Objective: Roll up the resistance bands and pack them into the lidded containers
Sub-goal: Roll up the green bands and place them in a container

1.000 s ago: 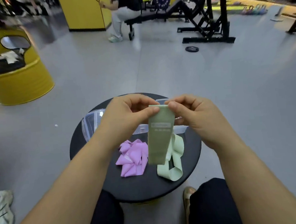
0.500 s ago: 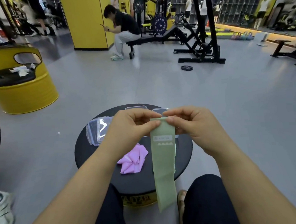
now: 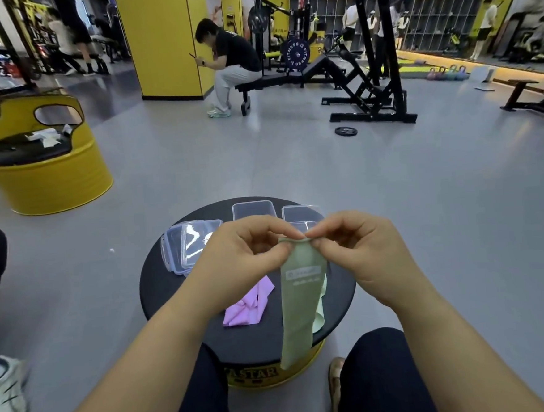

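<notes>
A sage green resistance band (image 3: 298, 303) hangs flat from its top edge, which my left hand (image 3: 245, 256) and my right hand (image 3: 357, 248) both pinch above the round black table (image 3: 160, 287). A crumpled pink band (image 3: 250, 304) lies on the table under my left wrist. A paler green band (image 3: 320, 315) lies behind the hanging one, mostly hidden. Clear plastic containers stand at the table's far side: one with its lid at the left (image 3: 186, 244), one in the middle (image 3: 253, 210), one at the right (image 3: 302, 215).
A yellow barrel seat (image 3: 46, 176) stands on the grey floor at the left. A person sits on a bench (image 3: 231, 64) far ahead, beside black gym racks (image 3: 374, 70). A shoe (image 3: 4, 395) shows at the lower left. My knees flank the table.
The view has tilted up, showing more of the gym. My fingertips have drawn closer together at the band's top edge, which now bunches between them. The band still hangs down.
</notes>
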`<state>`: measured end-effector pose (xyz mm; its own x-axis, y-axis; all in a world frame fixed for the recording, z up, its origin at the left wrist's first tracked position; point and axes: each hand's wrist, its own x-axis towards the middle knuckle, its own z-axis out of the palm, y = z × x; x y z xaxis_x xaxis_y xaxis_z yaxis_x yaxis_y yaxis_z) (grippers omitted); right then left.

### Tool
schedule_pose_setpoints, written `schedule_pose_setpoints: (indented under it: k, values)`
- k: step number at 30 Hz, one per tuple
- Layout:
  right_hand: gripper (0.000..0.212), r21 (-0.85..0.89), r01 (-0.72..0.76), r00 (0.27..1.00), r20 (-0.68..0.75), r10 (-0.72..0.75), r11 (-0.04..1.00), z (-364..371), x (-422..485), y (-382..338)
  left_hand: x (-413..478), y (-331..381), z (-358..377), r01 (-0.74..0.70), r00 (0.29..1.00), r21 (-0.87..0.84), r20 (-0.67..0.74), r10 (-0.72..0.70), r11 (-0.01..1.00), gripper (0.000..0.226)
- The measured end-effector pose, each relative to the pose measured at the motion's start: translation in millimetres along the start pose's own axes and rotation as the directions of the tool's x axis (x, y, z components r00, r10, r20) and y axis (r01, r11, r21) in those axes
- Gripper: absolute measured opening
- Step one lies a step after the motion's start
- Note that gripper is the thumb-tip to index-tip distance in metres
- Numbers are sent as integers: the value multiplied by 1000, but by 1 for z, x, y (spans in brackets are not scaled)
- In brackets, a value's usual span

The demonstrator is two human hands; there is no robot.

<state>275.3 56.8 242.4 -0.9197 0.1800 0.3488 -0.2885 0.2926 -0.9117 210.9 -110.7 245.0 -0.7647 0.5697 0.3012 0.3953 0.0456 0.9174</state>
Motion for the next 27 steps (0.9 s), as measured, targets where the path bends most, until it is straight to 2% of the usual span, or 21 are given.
schedule_pose_setpoints:
  k: [6, 11, 15, 18, 21, 24, 27]
  values:
    - [45, 210, -31, 999, 26, 26, 977, 2, 1, 5, 1, 0, 5, -14, 1000, -85, -1, 14, 996, 23]
    - [17, 55, 113, 993, 18, -114, 992, 6, -4, 12, 0, -3, 3, 66, 997, -178, 56, -57, 982, 29]
    - [18, 66, 168, 984, 42, -171, 984, 6, -5, 14, -1, -4, 3, 91, 994, -200, 79, -77, 976, 30]
    - [22, 169, 73, 989, 114, -93, 983, 1, -4, 14, -2, -5, 6, 72, 997, -178, 13, -70, 982, 28]
    - [11, 241, -58, 981, 194, 10, 969, -1, -6, 15, -4, -7, 9, 51, 996, -140, -61, -60, 989, 25]
    - [8, 291, -144, 984, 146, 105, 946, 2, -8, 18, -5, -7, 11, 39, 996, -102, -72, -47, 994, 25]
    - [13, 272, -177, 982, 106, 154, 946, 1, -9, 21, -5, -8, 11, 51, 998, -84, -38, -54, 995, 39]
